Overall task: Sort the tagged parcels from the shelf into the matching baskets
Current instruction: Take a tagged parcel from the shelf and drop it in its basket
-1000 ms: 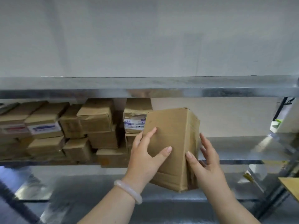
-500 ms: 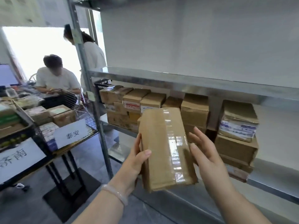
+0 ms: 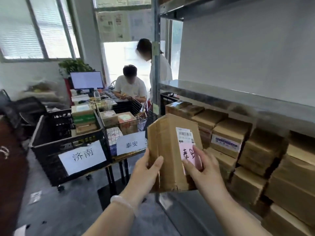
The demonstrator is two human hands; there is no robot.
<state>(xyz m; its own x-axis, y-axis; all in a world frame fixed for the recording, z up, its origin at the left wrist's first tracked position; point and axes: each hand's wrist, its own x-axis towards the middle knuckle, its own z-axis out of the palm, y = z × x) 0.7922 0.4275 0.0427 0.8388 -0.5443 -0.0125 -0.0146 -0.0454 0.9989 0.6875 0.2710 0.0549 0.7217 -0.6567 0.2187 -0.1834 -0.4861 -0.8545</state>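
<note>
I hold a brown cardboard parcel (image 3: pixel 168 150) upright in front of me. My left hand (image 3: pixel 148 172) grips its left edge, thumb on the front. My right hand (image 3: pixel 202 169) grips the right side, thumb on a pink tag (image 3: pixel 188 153) with handwritten characters below a barcode label. To the left stand two baskets: a black crate (image 3: pixel 51 150) with a white sign 济南, and a wire basket (image 3: pixel 136 106) with a sign 泰安 (image 3: pixel 131 144), both holding parcels. More brown parcels (image 3: pixel 228 133) are stacked on the metal shelf (image 3: pixel 238 101) at the right.
The shelf's upright post (image 3: pixel 156 65) stands just behind the parcel. Two people (image 3: pixel 131 84) are at a desk with a monitor (image 3: pixel 87 80) behind the baskets. The grey floor (image 3: pixel 68 201) lies open below the baskets, with scraps of paper on it.
The view has swung left from the shelf toward the baskets. The parcel has been turned in my hands, and its labelled face with the pink tag now faces me.
</note>
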